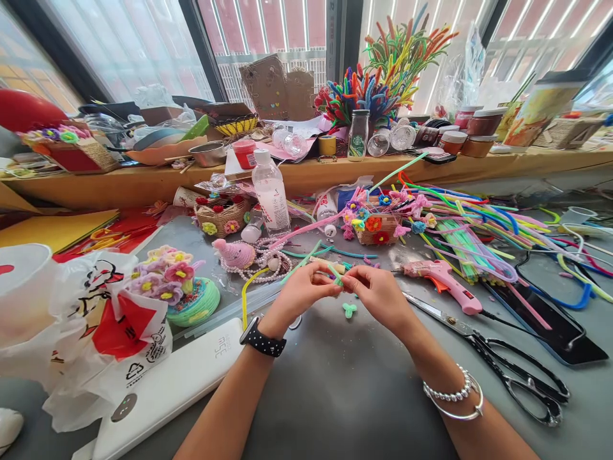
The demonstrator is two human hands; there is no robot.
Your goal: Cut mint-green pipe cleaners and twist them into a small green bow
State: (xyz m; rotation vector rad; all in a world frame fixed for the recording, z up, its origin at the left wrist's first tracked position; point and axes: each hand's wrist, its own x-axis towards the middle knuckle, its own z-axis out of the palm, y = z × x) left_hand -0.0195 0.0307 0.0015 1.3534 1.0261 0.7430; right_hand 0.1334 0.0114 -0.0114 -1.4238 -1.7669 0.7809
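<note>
Between my two hands, over the middle of the table, is a light green pipe cleaner (pixel 337 278), bent at its end. My left hand (pixel 311 287) pinches it from the left, and its long tail seems to run up behind the fingers. The fingertips of my right hand (pixel 376 295) close on the same green piece from the other side. Just below them a small green three-lobed pipe cleaner shape (pixel 349 310) lies on the grey table (pixel 335 390). The part right between the fingertips is mostly hidden.
To the right lie a pink glue gun (pixel 443 281), large black-handled scissors (pixel 498 364) and loose pipe cleaners (pixel 479 217). A plastic bottle (pixel 269 195) and flower baskets (pixel 378 230) stand behind. At left are a white device (pixel 182 390), a plastic bag (pixel 110 319) and a fuzzy flower pot (pixel 194 303).
</note>
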